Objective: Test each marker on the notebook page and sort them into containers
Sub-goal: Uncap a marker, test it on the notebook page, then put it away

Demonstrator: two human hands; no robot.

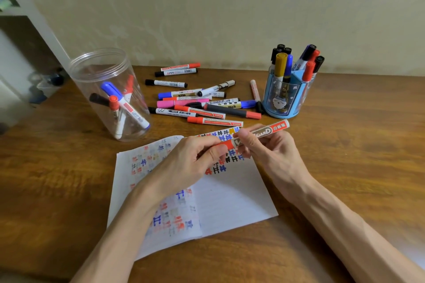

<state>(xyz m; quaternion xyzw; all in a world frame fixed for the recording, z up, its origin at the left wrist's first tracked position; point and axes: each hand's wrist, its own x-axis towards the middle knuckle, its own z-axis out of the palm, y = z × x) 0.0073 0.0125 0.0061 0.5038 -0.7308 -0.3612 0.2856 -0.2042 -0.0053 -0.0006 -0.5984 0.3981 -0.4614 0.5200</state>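
Note:
I hold a red whiteboard marker (268, 131) level above the open notebook (232, 197). My right hand (269, 151) grips its white barrel. My left hand (195, 158) pinches the red cap end. The page carries several red, blue and black test marks. A pile of loose markers (197, 101) lies on the table behind the notebook. A clear plastic jar (108, 92) at the left holds several markers. A blue pen holder (287, 94) at the right stands full of upright markers.
The wooden table (356, 145) runs to a beige wall at the back. A white shelf unit (27, 41) stands off the table's left edge. One pale marker (254, 89) lies beside the blue holder.

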